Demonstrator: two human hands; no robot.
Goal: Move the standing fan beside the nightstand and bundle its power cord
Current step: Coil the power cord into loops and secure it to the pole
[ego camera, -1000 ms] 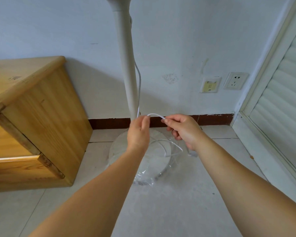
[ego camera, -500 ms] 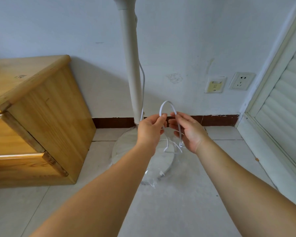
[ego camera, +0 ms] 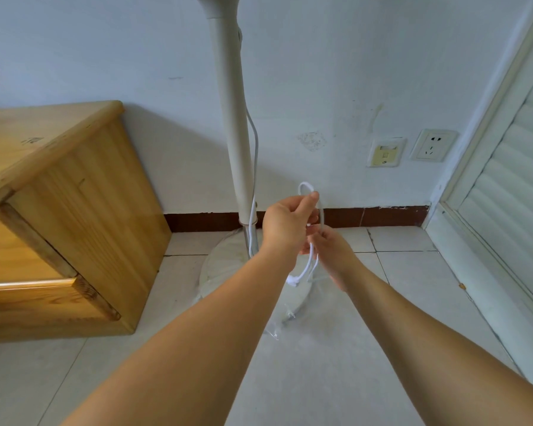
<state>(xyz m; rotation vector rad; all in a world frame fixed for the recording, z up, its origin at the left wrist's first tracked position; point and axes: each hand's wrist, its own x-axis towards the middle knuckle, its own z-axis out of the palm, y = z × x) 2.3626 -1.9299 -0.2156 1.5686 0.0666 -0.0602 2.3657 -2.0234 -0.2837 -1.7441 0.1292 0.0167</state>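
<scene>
From the head camera, the standing fan's white pole (ego camera: 233, 142) rose out of the top of the frame and met a round white base (ego camera: 219, 272) on the tiled floor (ego camera: 320, 379), close to the wall. The base stood just beside the wooden nightstand (ego camera: 74, 216), which filled the left of the view with its drawer fronts facing the camera. Clear plastic wrap (ego camera: 274, 327) showed at the near edge of the base.

The white power cord (ego camera: 255, 167) ran down along the right side of the pole toward the base. In front of the pole, both forearms reached forward and the hands met. The left hand (ego camera: 286, 226) was the higher one; its thumb and forefinger pinched the cord near the top of a small loop (ego camera: 305, 187) that stood up above the fingertips. The right hand (ego camera: 336, 256) sat just below and to the right, fingers curled around the strands hanging from that loop. Several gathered strands dangled beneath the hands, ending in a white lump (ego camera: 293, 281), too blurred to tell whether it was the plug.

On the wall to the right were a yellowed wall plate (ego camera: 385, 152) and a white power socket (ego camera: 433, 145), with a dark red baseboard (ego camera: 382, 216) below and a louvred door (ego camera: 511, 192) at the far right.
</scene>
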